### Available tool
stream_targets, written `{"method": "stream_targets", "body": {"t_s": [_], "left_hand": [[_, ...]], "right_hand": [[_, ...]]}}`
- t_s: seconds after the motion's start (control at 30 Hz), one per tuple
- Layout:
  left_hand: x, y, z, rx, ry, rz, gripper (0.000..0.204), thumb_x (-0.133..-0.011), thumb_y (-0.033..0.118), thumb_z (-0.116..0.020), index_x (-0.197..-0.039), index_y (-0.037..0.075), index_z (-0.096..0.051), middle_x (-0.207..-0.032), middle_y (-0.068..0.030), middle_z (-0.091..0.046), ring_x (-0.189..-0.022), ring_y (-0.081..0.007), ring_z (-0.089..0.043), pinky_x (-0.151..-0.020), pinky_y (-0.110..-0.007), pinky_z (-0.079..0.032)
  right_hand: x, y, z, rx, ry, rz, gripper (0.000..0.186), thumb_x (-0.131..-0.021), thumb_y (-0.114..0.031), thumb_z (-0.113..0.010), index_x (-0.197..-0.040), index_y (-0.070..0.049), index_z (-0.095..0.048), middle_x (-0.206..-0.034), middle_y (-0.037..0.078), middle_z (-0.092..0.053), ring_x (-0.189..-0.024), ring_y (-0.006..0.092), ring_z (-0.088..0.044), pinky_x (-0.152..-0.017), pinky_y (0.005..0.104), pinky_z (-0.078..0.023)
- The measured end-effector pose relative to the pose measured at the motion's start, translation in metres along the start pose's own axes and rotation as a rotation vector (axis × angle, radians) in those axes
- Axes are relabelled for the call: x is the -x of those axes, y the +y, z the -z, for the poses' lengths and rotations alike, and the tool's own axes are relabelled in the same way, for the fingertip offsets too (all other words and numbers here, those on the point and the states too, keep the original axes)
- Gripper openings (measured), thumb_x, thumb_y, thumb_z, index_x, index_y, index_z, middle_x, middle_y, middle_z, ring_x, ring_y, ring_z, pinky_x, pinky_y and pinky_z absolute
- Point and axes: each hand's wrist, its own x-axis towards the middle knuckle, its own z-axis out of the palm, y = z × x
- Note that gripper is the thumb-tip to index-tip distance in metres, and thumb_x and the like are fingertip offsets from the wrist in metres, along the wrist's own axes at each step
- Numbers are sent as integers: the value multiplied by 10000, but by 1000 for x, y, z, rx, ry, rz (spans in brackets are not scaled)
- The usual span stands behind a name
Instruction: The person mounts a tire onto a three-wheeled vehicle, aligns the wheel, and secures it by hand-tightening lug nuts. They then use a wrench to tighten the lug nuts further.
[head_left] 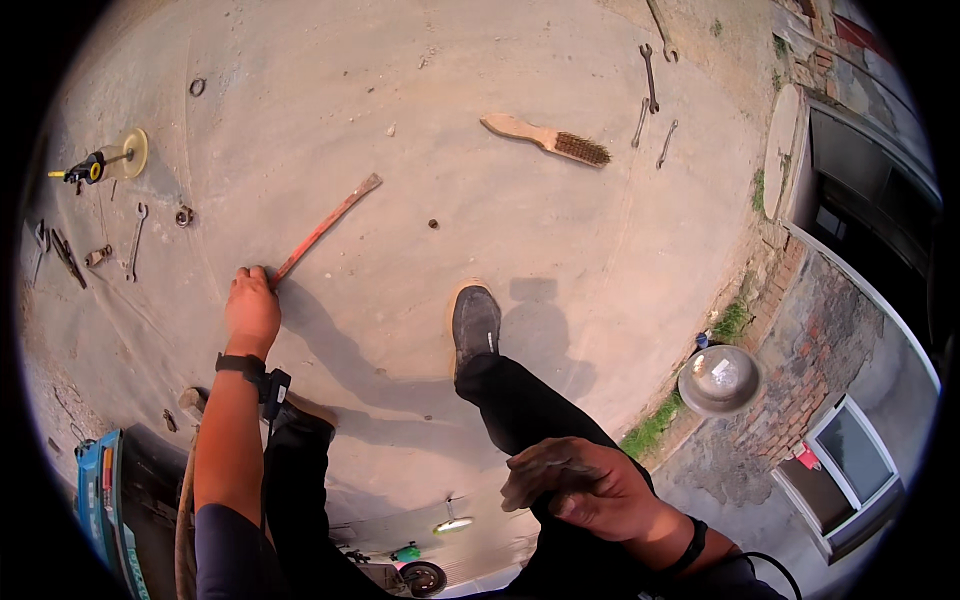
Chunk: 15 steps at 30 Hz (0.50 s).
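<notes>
So I'm using the right shoe [476, 320] as the landmark here. The bar [325, 232], a red one, is lying ahead and to the left of the shoe, slanting away toward its bare metal far end. The left hand [252, 308] is gripping the near end, fingers [256, 272] curling closed around it, so nearly the whole bar is sticking out past the fingertips. Can't tell if that near end is touching the ground.

The right hand [590, 485] is hanging behind and right of the shoe, above the leg, fingers half curling with the thumb standing apart, and it's looking empty.

The brush [545, 138] is lying ahead and a bit right of the shoe, some wrenches [651, 78] are sitting farther ahead and right, and a basin [720, 380] is resting well off to the shoe's right.
</notes>
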Motion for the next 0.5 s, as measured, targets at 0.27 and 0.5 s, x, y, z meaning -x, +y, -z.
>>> {"method": "stream_targets", "body": {"t_s": [0.27,0.5], "left_hand": [[57,15,22,196,-49,-228,163,-880,143,-679,-972,33,-601,-995,-204,-674,-894,-423,-680,-799,-517,-558],[227,45,175,560,-71,-151,217,-898,192,-641,-935,-21,-652,-895,-257,-708,-853,-453,-685,-792,-514,-551]], "right_hand": [[-10,1,-19,52,37,-159,455,-1028,-114,-626,-1442,20,-492,-1262,123,-645,-1128,204,-642,-990,369,-518],[19,47,-72,787,159,-1,596,-976,-272,-720,-1477,-39,-498,-1275,125,-613,-1051,168,-662,-913,327,-531]]}}
